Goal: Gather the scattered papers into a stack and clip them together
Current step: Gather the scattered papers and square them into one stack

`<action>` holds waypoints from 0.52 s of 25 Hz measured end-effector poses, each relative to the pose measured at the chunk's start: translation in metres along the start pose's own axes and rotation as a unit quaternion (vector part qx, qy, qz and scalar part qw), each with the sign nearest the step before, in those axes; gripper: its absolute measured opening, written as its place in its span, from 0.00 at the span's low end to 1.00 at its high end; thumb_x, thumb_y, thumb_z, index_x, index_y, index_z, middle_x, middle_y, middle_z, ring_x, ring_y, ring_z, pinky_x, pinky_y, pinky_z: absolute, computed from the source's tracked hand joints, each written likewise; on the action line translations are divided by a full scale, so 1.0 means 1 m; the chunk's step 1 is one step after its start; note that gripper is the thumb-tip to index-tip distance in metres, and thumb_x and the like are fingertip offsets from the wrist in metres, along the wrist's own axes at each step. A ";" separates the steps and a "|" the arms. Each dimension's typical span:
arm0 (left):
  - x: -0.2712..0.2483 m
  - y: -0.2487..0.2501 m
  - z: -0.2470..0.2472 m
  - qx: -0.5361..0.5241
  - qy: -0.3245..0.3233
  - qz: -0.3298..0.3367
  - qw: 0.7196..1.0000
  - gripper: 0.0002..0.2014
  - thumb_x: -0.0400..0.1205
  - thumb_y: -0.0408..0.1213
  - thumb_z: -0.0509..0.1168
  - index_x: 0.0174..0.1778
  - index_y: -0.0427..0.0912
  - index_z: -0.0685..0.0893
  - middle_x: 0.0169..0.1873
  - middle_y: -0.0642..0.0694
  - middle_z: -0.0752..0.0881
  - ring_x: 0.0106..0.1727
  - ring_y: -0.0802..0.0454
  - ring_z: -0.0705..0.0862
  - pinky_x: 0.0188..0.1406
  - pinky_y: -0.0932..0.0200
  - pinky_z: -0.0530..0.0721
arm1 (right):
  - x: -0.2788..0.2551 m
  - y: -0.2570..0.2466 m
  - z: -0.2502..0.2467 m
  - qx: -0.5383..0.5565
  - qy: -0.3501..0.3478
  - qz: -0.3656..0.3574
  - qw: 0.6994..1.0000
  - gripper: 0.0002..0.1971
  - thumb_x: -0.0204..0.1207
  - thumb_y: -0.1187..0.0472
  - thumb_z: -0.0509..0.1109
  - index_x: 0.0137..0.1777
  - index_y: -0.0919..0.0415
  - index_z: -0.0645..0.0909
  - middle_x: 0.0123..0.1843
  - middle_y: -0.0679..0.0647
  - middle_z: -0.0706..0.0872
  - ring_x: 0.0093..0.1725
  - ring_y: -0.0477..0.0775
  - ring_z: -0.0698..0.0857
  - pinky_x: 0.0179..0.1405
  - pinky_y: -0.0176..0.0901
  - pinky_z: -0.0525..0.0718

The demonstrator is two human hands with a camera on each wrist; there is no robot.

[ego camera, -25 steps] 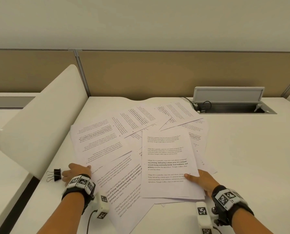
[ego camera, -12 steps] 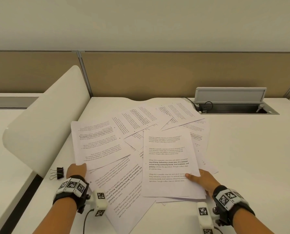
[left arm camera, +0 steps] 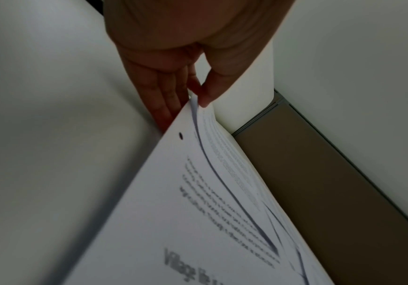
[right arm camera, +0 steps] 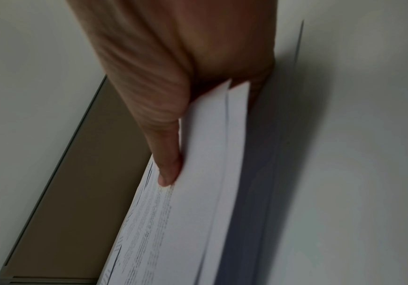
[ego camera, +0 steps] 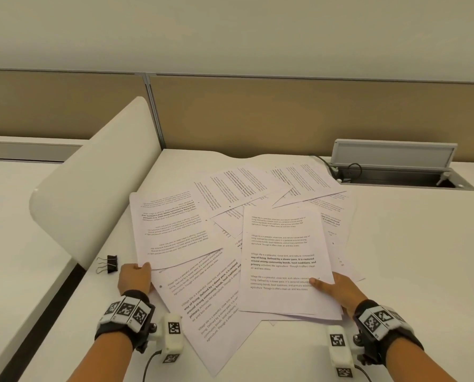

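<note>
Several printed white sheets (ego camera: 230, 194) lie fanned out over the white desk (ego camera: 412, 257). My left hand (ego camera: 134, 277) pinches the near corner of an upside-down sheet (ego camera: 175, 227); in the left wrist view the thumb and fingers (left arm camera: 171, 100) hold that lifted corner (left arm camera: 193, 104). My right hand (ego camera: 337, 290) grips the right edge of a small pile of upright sheets (ego camera: 282, 260), thumb on top; the right wrist view shows the thumb (right arm camera: 166, 154) pressing on the pile (right arm camera: 202, 173). A black binder clip (ego camera: 109, 263) lies on the desk left of my left hand, untouched.
A white curved divider panel (ego camera: 92, 183) rises along the desk's left side. At the back right an open cable tray with a raised lid (ego camera: 395, 158) holds a black cable. A tan partition wall (ego camera: 257, 117) closes off the back.
My left hand has moved from resting near the binder clip to the corner of the upside-down sheet and taken hold of it. The right hand keeps its hold on the pile.
</note>
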State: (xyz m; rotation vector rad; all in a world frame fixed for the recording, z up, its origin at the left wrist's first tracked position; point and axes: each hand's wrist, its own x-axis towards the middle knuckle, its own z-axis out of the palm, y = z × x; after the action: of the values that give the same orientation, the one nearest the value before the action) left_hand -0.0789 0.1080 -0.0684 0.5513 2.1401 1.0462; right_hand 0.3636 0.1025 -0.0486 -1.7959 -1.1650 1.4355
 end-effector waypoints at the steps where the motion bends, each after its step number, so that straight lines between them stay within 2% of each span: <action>1: -0.012 0.005 -0.002 -0.024 -0.005 -0.006 1.000 0.06 0.74 0.36 0.64 0.38 0.36 0.77 0.42 0.27 0.85 0.48 0.29 0.85 0.52 0.35 0.85 | 0.000 -0.001 0.000 -0.002 0.000 0.000 1.000 0.13 0.69 0.57 0.75 0.51 0.59 0.79 0.61 0.65 0.85 0.56 0.64 0.84 0.59 0.56 0.83; 2: -0.024 0.010 -0.004 -0.054 -0.018 -0.015 0.998 0.05 0.75 0.34 0.64 0.37 0.36 0.75 0.43 0.28 0.83 0.48 0.29 0.84 0.51 0.36 0.85 | 0.000 0.000 0.000 -0.005 0.000 0.001 1.000 0.14 0.69 0.57 0.75 0.51 0.60 0.79 0.61 0.65 0.85 0.56 0.64 0.84 0.59 0.56 0.83; 5: -0.064 0.018 -0.011 -0.146 -0.097 -0.038 0.984 0.02 0.77 0.26 0.60 0.40 0.34 0.73 0.40 0.33 0.79 0.40 0.38 0.81 0.36 0.50 0.83 | -0.002 0.000 0.000 -0.005 0.001 -0.003 1.000 0.14 0.69 0.57 0.75 0.51 0.59 0.79 0.60 0.65 0.85 0.55 0.63 0.84 0.58 0.55 0.83; 6: -0.077 0.018 -0.013 -0.154 -0.122 -0.042 0.980 0.02 0.78 0.25 0.59 0.41 0.35 0.73 0.41 0.33 0.79 0.41 0.39 0.81 0.35 0.51 0.82 | -0.002 0.001 0.000 -0.005 0.001 -0.005 1.000 0.14 0.69 0.57 0.75 0.52 0.59 0.79 0.60 0.65 0.85 0.55 0.63 0.84 0.57 0.55 0.83; 10: -0.122 0.000 -0.021 -0.116 -0.175 -0.067 0.975 0.05 0.79 0.27 0.59 0.41 0.38 0.69 0.53 0.28 0.80 0.50 0.38 0.80 0.44 0.46 0.84 | -0.001 0.001 0.000 -0.010 0.008 -0.006 1.000 0.16 0.70 0.56 0.75 0.54 0.60 0.78 0.60 0.64 0.85 0.54 0.63 0.84 0.57 0.53 0.83; 13: -0.137 -0.012 -0.026 -0.100 -0.202 -0.105 0.969 0.03 0.79 0.30 0.60 0.44 0.37 0.71 0.57 0.31 0.80 0.50 0.40 0.79 0.52 0.42 0.82 | 0.000 0.002 0.000 -0.018 0.005 -0.004 1.000 0.18 0.69 0.55 0.75 0.56 0.61 0.78 0.59 0.63 0.85 0.55 0.63 0.84 0.58 0.55 0.83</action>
State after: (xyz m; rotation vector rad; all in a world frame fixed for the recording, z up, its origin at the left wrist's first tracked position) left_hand -0.0062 0.0018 -0.0131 0.3908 1.6739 0.9270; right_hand 0.3636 0.1015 -0.0501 -1.8186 -1.1981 1.4089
